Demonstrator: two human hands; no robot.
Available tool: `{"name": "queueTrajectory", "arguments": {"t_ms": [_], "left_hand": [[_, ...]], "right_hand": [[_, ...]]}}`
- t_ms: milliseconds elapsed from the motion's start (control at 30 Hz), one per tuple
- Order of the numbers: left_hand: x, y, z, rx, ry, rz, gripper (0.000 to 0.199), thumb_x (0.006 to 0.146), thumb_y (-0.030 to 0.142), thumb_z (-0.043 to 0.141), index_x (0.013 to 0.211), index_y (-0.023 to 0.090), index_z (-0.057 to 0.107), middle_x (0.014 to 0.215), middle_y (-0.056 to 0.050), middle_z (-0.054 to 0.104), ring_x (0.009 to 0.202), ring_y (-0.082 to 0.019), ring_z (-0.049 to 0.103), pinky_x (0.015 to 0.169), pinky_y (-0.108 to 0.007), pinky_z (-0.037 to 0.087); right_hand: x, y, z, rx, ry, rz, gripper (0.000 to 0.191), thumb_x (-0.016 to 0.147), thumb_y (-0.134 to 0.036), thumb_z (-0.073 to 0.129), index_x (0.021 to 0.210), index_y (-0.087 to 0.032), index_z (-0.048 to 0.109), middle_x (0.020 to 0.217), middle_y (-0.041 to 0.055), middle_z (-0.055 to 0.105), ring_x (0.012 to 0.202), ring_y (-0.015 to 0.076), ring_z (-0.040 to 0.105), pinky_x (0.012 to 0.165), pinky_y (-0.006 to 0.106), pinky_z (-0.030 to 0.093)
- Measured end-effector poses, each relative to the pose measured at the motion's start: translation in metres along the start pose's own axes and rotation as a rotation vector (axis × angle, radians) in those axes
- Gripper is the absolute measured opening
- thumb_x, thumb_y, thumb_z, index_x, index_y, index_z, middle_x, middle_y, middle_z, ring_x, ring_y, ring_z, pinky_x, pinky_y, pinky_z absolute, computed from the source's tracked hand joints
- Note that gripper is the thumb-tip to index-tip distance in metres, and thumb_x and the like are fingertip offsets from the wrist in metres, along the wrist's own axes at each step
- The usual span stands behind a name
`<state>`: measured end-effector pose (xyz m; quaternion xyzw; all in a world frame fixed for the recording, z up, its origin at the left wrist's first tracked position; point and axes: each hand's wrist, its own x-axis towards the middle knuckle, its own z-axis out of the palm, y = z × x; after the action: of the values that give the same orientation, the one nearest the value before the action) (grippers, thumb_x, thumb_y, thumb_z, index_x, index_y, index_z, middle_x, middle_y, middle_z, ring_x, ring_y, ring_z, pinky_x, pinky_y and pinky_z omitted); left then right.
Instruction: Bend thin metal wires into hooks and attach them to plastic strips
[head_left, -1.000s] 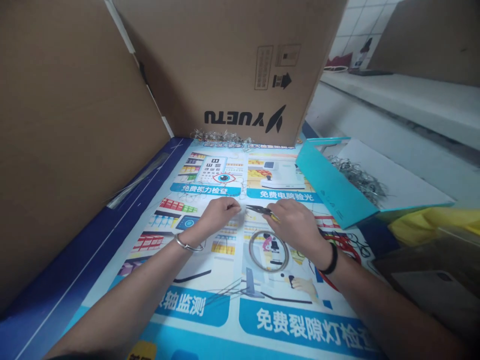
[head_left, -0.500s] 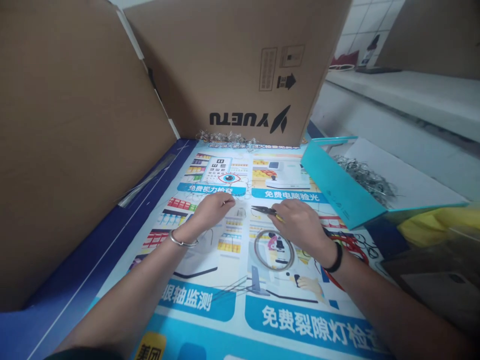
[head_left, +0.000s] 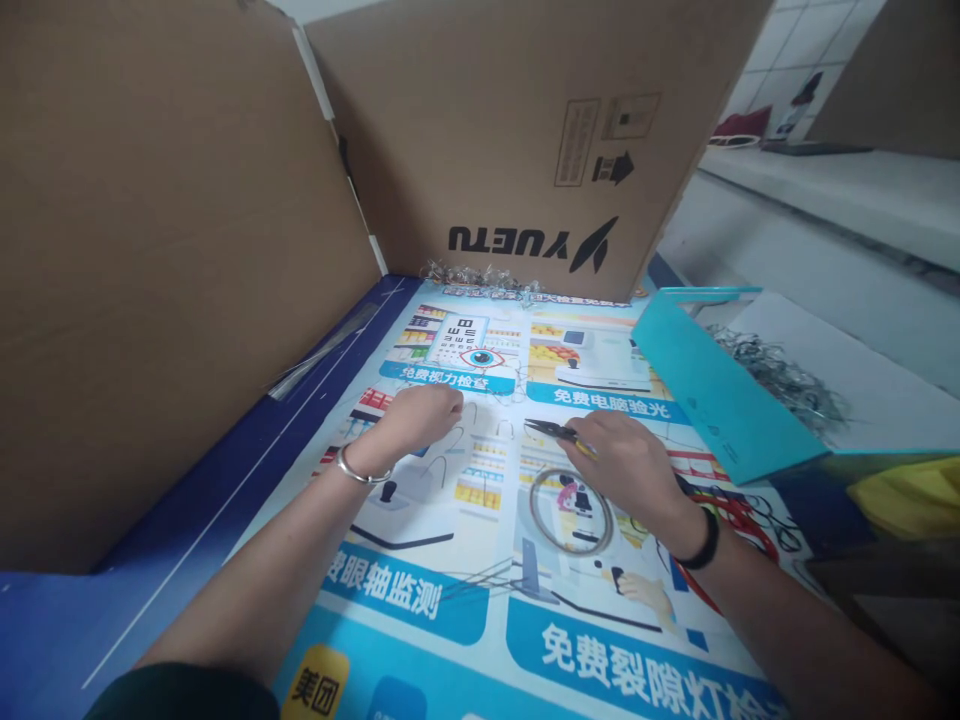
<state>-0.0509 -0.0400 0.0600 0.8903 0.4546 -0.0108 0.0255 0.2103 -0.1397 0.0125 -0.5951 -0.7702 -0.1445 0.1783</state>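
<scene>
My right hand [head_left: 630,470] is wrapped round a pair of pliers [head_left: 551,430] with dark jaws and yellow on the handles. The jaws point left, slightly apart from each other. To the left, my left hand [head_left: 427,415] is closed in a pinch above the printed sheet, and whatever its fingers hold is too small to make out. Small bent wire pieces [head_left: 470,413] lie close to its fingertips. Below the pliers rests a coil of wire [head_left: 534,508]. Several straight wires [head_left: 480,577] are spread on the sheet nearer to me.
Tall cardboard panels [head_left: 480,130] stand at the left and back. Clear tangled bits [head_left: 480,277] line the back panel's foot. A turquoise box [head_left: 697,390] at right holds a heap of wire pieces [head_left: 780,380]. Red and black cords [head_left: 742,525] and a yellow bag [head_left: 907,495] lie near my right arm.
The view has swung left, so the scene sits further right. My left hand has moved left over the sheet, away from the pliers. My right hand still grips the pliers.
</scene>
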Motion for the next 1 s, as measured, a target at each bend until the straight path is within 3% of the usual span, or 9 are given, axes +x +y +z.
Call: {"name": "queueTrajectory", "arguments": {"t_ms": [133,333,1000], "left_hand": [[0.009,0.007,0.007,0.053,0.02,-0.077,0.025,0.085,0.019,0.036,0.085,0.016,0.061,0.092,-0.01,0.065,0.077,-0.022,0.061,0.061,-0.028,0.041],[0.018,0.008,0.02,0.071,-0.014,-0.126,0.026,0.086,0.016,0.036,0.093,0.013,0.061,0.091,-0.013,0.064,0.079,-0.025,0.064,0.065,-0.033,0.047],[0.015,0.009,0.024,0.082,-0.015,-0.1,0.025,0.089,0.017,0.034,0.098,0.01,0.056,0.092,-0.014,0.063,0.082,-0.026,0.064,0.068,-0.035,0.048]], "right_hand": [[-0.001,0.0,0.003,0.012,0.022,-0.007,0.021,0.086,-0.034,0.053,0.088,-0.017,0.064,0.084,0.0076,0.064,0.085,0.0209,0.057,0.074,0.03,0.039],[-0.001,0.0,0.003,0.012,0.008,-0.023,0.02,0.086,-0.034,0.052,0.089,-0.018,0.065,0.082,0.0071,0.064,0.084,0.0209,0.057,0.073,0.031,0.041],[0.0,-0.002,-0.001,0.008,-0.014,-0.047,0.018,0.085,-0.033,0.054,0.089,-0.019,0.064,0.081,0.0046,0.065,0.08,0.0203,0.057,0.072,0.031,0.039]]}}
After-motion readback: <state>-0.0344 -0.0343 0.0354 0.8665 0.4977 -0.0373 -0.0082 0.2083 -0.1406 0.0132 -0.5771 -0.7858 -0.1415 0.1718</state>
